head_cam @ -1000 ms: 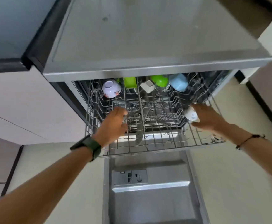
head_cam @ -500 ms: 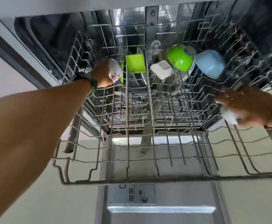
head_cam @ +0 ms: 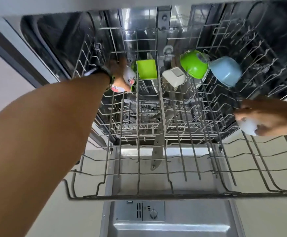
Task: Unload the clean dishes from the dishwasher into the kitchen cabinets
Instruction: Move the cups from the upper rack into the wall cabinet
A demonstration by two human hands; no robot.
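Note:
The upper wire rack [head_cam: 156,195] of the dishwasher is pulled out in front of me. At its back left, my left hand [head_cam: 118,72] grips a white floral bowl [head_cam: 130,76]. Right of it stand a square green bowl [head_cam: 147,69], a white square dish [head_cam: 174,76], a round green bowl [head_cam: 194,66] and a blue bowl [head_cam: 225,71]. At the rack's right side, my right hand [head_cam: 269,119] holds a small white cup [head_cam: 247,126].
The open dishwasher door [head_cam: 170,223] lies flat below the rack, with its detergent dispenser [head_cam: 145,212] showing. The lower rack [head_cam: 149,120] is visible through the wires. A cabinet front [head_cam: 1,79] is at left, and pale floor lies on both sides.
My head has come closer over the rack. My left hand reached from the rack's front to the back left and closed on the floral bowl. My right hand stays on the white cup.

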